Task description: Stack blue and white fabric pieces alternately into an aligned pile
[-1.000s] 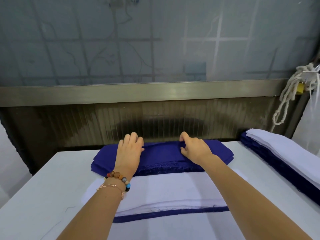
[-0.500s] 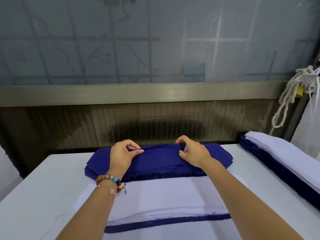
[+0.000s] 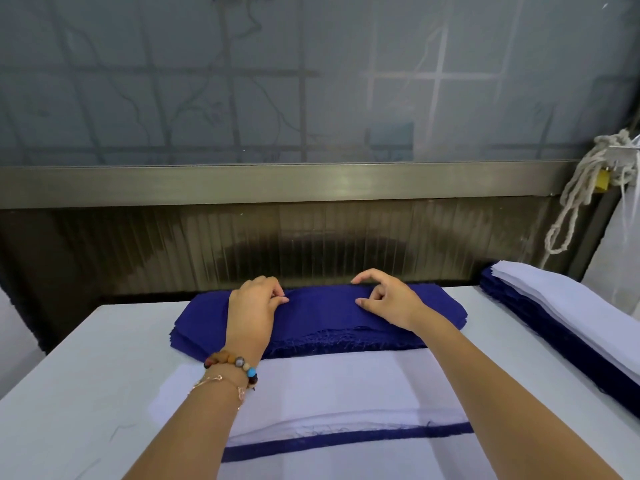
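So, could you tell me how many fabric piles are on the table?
3: a blue pile at the far edge, a white-topped pile at the near edge, a white-over-blue pile at right, partly cropped.

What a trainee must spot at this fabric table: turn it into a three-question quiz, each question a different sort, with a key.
1. True or false: the left hand and the right hand both touch the blue stack.
2. Which colour lies on top of the near pile, the one closest to the person? A) blue B) white C) grey
3. Fill in: the beaded bracelet sits on the ___ wrist.

Key: 1 true; 2 B; 3 left.
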Tool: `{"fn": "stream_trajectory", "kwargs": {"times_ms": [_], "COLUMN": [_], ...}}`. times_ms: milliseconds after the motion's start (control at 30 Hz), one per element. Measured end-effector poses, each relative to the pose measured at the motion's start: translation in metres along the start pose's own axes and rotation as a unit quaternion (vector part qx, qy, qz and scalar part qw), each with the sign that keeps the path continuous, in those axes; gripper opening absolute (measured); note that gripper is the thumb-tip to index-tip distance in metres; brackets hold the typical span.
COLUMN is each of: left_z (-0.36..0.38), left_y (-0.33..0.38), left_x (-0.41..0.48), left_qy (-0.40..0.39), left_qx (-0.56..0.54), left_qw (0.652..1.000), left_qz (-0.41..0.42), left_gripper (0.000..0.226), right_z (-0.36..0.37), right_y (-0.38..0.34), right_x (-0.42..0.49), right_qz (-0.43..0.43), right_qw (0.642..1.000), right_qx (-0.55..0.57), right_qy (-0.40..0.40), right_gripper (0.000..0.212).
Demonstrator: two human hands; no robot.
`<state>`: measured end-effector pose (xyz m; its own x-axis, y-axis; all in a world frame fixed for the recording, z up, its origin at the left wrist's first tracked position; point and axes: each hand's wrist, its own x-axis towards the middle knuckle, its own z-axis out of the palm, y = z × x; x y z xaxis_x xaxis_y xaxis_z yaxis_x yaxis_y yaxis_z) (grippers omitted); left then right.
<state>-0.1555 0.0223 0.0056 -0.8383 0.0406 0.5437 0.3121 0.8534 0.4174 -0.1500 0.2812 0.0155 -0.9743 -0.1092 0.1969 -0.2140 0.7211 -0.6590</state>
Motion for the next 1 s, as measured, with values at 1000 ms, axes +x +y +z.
{"fn": "stream_trajectory", "kwargs": {"times_ms": [1000], "left_z": [-0.049], "left_y": [-0.034], "left_x": [0.003], "left_qy": [-0.063], "left_qx": [0.178], "left_qw": [0.979], "left_qz": [0.078], "left_gripper": [0.009], "right_z": [-0.001], "right_y": [-0.03], "right_x": [0.009], "right_qz": [0.067], "right_qw": [0.987], "right_qx": [-0.102], "right_qy": [-0.104], "right_gripper": [0.024]}}
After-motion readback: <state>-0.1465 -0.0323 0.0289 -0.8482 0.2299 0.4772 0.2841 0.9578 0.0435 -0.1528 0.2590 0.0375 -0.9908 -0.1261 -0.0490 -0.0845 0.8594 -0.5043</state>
